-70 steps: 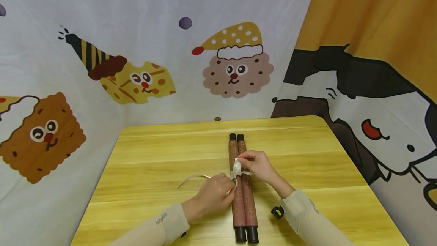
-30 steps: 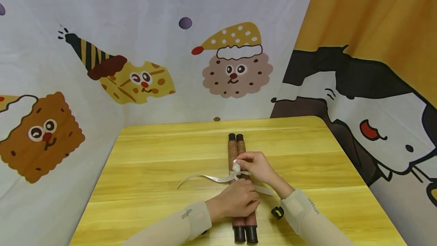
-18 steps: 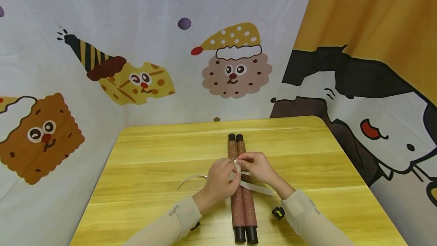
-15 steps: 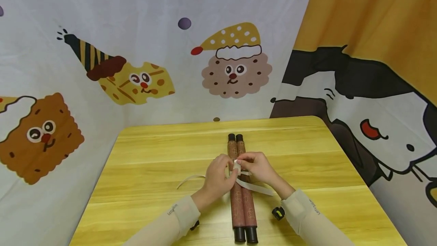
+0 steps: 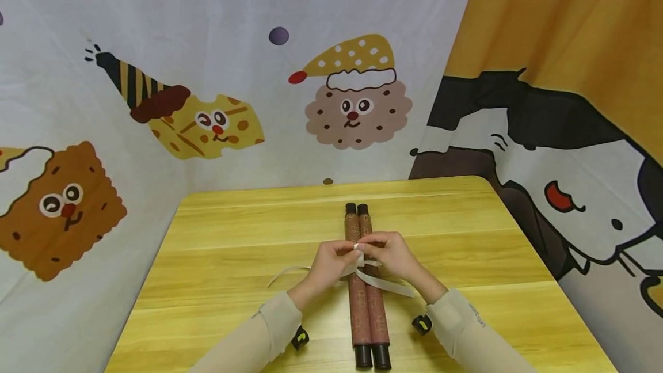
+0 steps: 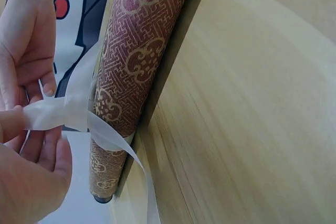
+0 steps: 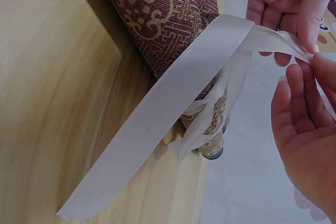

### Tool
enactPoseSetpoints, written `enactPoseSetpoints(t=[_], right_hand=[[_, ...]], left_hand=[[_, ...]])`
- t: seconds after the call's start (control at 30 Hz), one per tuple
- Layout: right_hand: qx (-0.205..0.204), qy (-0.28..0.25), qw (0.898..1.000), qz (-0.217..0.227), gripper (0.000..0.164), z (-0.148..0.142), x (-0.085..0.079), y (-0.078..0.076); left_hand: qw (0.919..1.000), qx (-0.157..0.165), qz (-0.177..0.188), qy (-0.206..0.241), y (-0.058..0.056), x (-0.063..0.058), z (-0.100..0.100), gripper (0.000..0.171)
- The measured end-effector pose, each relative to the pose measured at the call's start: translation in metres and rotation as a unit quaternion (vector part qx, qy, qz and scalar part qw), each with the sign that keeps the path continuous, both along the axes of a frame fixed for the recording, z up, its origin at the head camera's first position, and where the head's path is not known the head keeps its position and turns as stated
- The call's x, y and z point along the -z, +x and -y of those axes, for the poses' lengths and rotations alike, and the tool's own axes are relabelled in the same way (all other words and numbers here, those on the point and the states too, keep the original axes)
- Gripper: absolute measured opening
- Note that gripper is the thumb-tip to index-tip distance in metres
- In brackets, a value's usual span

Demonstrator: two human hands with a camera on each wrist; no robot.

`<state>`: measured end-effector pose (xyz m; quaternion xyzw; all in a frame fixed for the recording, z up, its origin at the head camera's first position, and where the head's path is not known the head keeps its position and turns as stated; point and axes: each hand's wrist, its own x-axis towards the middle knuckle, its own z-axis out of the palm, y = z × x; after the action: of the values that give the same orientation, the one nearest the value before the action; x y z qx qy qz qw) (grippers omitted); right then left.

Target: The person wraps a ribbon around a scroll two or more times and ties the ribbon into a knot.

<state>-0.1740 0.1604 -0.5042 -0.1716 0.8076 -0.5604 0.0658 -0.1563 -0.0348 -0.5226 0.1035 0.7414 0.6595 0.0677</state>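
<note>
Two slim rolls of a scroll, covered in brownish-red patterned brocade with black end knobs, lie side by side on the table. Round their middle runs a white ribbon, with one tail to the left and a wider one to the right. My left hand and right hand meet above the rolls, fingertips together. Both pinch a raised loop of the ribbon between thumb and finger. In the right wrist view the ribbon folds across the brocade. The hands partly hide the knot in the head view.
The wood-grain table stretches to both sides of the scroll. A white cartoon-printed curtain hangs behind it, and an orange, black and white one at the right. Small black devices sit at both wrists.
My left hand has gone from the ribbon's left side across the rolls, then back up to the loop beside my right hand. A ribbon tail now lies to the right. My right hand has hardly moved.
</note>
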Motion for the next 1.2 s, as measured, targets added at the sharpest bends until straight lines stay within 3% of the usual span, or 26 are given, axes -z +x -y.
enactPoseSetpoints(t=[0.3,0.57,0.7,0.9,1.2], right_hand=[[0.018,0.025,0.999,-0.018,0.014,-0.004,0.010,0.007],[0.000,0.152,0.986,-0.074,0.004,-0.008,0.025,0.025],[-0.025,0.190,0.977,-0.088,0.006,-0.009,0.029,0.034],[-0.065,0.170,0.977,-0.107,0.004,-0.021,0.038,0.040],[-0.055,0.174,0.979,-0.093,0.008,-0.049,0.047,0.048]], left_hand=[[0.9997,-0.021,0.008,0.005,-0.002,0.002,0.001,0.011],[0.9987,-0.035,0.017,0.034,-0.002,0.005,0.002,0.012],[0.9981,-0.040,0.017,0.044,-0.002,0.005,0.002,0.012],[0.9978,-0.044,0.020,0.046,-0.003,0.008,0.001,0.012],[0.9979,-0.042,0.004,0.048,-0.002,0.010,0.002,0.011]])
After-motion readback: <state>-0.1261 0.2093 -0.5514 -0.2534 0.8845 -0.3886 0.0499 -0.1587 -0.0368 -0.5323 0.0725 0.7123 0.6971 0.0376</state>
